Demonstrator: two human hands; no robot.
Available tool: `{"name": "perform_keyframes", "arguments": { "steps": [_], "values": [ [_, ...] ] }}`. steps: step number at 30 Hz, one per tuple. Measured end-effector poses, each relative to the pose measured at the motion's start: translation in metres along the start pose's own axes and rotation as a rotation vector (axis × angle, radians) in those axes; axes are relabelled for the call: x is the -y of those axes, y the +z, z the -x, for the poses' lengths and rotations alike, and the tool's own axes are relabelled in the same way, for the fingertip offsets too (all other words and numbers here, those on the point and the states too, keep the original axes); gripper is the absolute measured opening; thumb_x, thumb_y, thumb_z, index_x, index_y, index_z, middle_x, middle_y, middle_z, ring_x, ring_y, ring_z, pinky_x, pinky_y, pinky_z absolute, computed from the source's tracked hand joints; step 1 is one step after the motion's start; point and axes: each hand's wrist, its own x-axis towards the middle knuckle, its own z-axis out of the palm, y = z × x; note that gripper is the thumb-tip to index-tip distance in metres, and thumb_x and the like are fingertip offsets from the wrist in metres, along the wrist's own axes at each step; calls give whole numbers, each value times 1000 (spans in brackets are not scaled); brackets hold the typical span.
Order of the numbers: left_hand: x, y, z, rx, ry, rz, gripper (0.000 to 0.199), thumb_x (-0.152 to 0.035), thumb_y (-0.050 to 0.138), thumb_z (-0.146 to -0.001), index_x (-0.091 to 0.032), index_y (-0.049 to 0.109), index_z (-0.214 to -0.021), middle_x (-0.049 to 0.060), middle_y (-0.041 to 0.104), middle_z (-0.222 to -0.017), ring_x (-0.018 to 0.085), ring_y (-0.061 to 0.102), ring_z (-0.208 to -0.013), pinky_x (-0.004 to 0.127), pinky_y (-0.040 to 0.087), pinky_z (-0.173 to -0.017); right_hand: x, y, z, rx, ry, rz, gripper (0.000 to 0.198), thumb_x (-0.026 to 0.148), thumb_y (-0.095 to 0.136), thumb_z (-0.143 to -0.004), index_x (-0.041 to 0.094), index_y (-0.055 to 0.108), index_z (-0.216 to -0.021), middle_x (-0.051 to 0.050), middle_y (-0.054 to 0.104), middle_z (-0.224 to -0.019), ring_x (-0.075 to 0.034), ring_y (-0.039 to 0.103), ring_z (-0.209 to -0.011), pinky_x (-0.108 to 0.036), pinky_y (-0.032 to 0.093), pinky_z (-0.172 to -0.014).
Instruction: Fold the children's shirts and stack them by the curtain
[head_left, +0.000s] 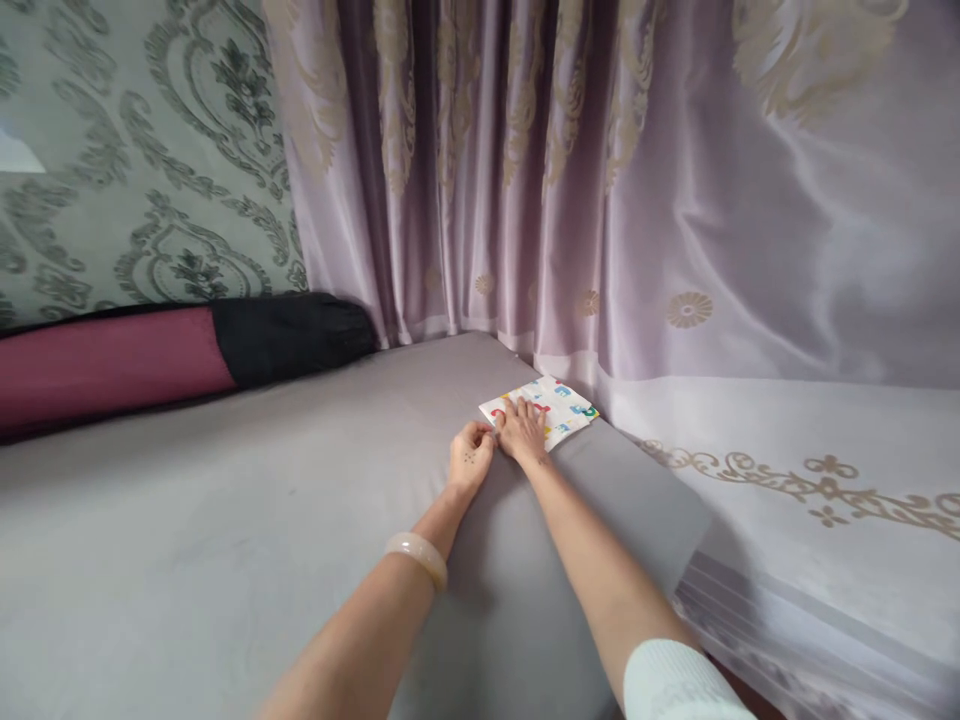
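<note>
A folded white cloth (564, 408) printed with colourful figures lies flat near the far right corner of the grey-covered bed (315, 530). My right hand (523, 428) rests palm down on its near left part, fingers spread. Just left of it, my left hand (472, 455) has its fingers curled into a pinch at the cloth's near left edge. The fingertips partly hide the bit of cloth there. A pale bangle (420, 556) circles my left wrist.
A long black and dark-pink bundle (127, 358) lies along the patterned wall (187, 150) on the left. Purple curtains (480, 200) with gold motifs hang behind the bed and down its right side. The bed's right edge (694, 555) drops off beside the curtain.
</note>
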Motion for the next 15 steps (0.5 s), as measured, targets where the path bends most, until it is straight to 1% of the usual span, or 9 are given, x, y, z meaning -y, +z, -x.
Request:
{"name": "perform_keyframes", "arguments": {
  "steps": [4, 8, 11, 12, 14, 15],
  "values": [
    [1, 1, -1, 57, -66, 19, 16, -11, 49, -76, -15, 61, -87, -1, 63, -65, 13, 61, -65, 24, 48, -68, -2, -1, -2, -2, -9, 19, 52, 38, 28, -100, 20, 41, -147, -13, 38, -154, -29, 30, -142, -50, 17, -114],
    [-3, -12, 8, 208, -164, -3, 19, -6, 47, -76, -15, 60, -88, -2, 62, -64, 10, 54, -57, 21, 45, -60, -3, 0, -6, -37, -11, 55, 50, 34, 27, -100, 21, 45, -145, -13, 43, -150, -29, 36, -138, -50, 22, -112],
    [-7, -34, 19, 291, -255, 6, 18, -7, 47, -78, -15, 59, -89, -2, 60, -64, 9, 51, -53, 20, 43, -54, -6, -2, -8, -75, -54, 72, 47, 35, 29, -101, 20, 48, -141, -14, 49, -144, -29, 44, -131, -51, 30, -108],
    [-9, -45, 24, 301, -279, 9, 17, -7, 47, -79, -14, 59, -89, -2, 60, -64, 8, 51, -53, 20, 43, -54, -7, -3, -9, -85, -69, 83, 45, 34, 30, -101, 20, 50, -139, -14, 52, -140, -28, 47, -128, -51, 33, -107],
    [-14, -70, 35, 309, -307, 11, 15, -9, 48, -80, -14, 59, -89, -2, 60, -65, 8, 51, -53, 21, 44, -55, -8, -6, -10, -148, -91, 109, 41, 33, 33, -102, 20, 54, -135, -15, 58, -132, -26, 54, -120, -48, 40, -102],
    [-17, -84, 40, 306, -314, 6, 15, -9, 48, -81, -14, 59, -89, -1, 61, -66, 8, 51, -53, 21, 45, -56, -6, -9, -10, -183, -143, 121, 37, 34, 37, -102, 20, 57, -130, -15, 59, -129, -24, 56, -116, -45, 44, -99]
  ]
}}
